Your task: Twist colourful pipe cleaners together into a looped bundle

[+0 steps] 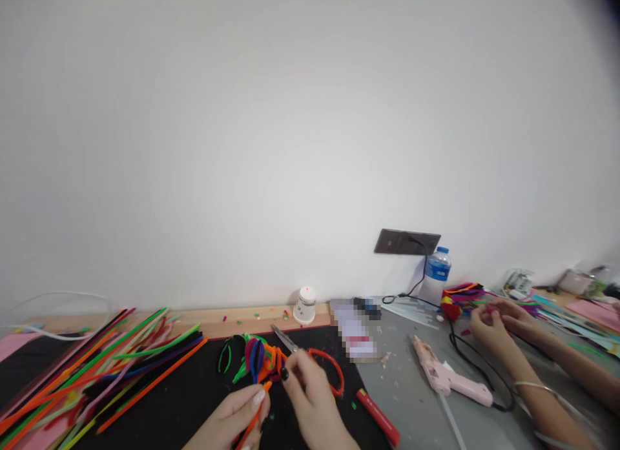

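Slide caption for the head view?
Left hand holding an orange pipe cleaner above a black mat, right hand alongside, near scissors.

on my feed, the left hand [232,416] pinches a fuzzy orange pipe cleaner [248,430], the right hand [312,392] near it.

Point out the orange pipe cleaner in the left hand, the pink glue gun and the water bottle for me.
Orange pipe cleaner [250,427]: head view, on its lower length.
Pink glue gun [444,379]: head view, on its body.
Water bottle [438,271]: head view, on its blue label.
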The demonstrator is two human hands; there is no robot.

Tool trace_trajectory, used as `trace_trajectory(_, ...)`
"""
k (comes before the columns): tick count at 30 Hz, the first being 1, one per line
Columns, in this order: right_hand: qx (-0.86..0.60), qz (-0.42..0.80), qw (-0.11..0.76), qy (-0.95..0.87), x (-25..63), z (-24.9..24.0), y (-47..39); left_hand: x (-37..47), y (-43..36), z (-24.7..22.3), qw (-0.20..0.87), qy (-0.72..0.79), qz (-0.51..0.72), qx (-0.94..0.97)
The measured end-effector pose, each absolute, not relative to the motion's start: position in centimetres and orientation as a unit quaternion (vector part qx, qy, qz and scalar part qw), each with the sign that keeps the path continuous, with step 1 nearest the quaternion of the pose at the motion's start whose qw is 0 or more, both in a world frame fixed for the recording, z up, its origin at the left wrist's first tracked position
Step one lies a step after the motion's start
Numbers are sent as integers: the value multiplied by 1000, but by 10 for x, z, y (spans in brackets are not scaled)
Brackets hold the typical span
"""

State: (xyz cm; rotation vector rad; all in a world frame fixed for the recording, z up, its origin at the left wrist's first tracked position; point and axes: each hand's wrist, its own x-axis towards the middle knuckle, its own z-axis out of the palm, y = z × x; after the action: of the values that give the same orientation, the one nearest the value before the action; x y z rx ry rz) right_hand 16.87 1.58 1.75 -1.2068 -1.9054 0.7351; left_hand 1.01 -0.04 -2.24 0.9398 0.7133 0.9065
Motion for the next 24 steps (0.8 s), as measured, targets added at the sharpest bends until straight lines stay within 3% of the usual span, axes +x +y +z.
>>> trace_trajectory(2,-554,199,379,-714,179,10,26,11,7,-30,707,324,416,471)
trace_trajectory(5,-631,105,279,-716,193,-1,38,10,12,-35,682,342,417,494)
trace_trajectory(12,-701,79,149,-693,203,-11,42,9,8,-28,645,361,472,481)
trace_trajectory(20,-638,163,269,-703,199,6,41,-1,11,-22,577,417,512,480)
trace_trajectory(24,-584,187,277,-740,190,15,29,-5,11,-18,529,468,525,474)
